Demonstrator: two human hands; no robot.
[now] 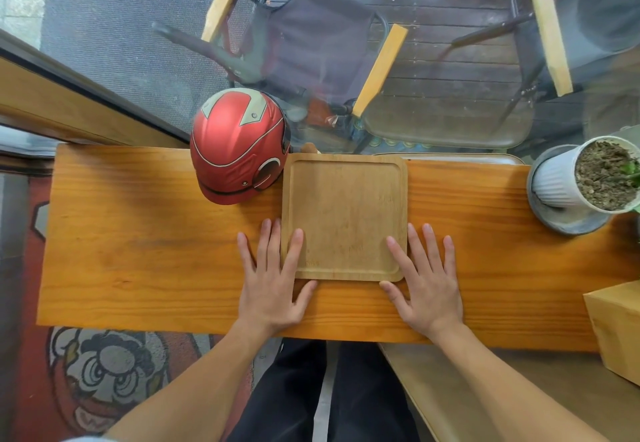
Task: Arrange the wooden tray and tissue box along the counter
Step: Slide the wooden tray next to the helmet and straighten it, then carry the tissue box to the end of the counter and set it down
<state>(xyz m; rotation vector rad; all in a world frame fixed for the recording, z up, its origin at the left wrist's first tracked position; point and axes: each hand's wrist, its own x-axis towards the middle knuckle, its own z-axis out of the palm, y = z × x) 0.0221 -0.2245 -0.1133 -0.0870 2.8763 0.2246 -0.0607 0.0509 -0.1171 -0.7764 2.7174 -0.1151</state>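
- Wooden tray, square with a raised rim, lies flat at mid-counter, its far edge at the counter's far edge.
- Left hand lies flat with fingers spread at the tray's near-left corner; index finger rests on the tray, thumb along its near edge. Nothing gripped.
- Right hand mirrors this at the near-right corner, palm down, index finger on the tray, grasping nothing.
- Red helmet sits just left of the tray, touching or nearly so.
- Potted plant stands far right on a saucer.
- Tan box, partly cropped, sits at the near right.
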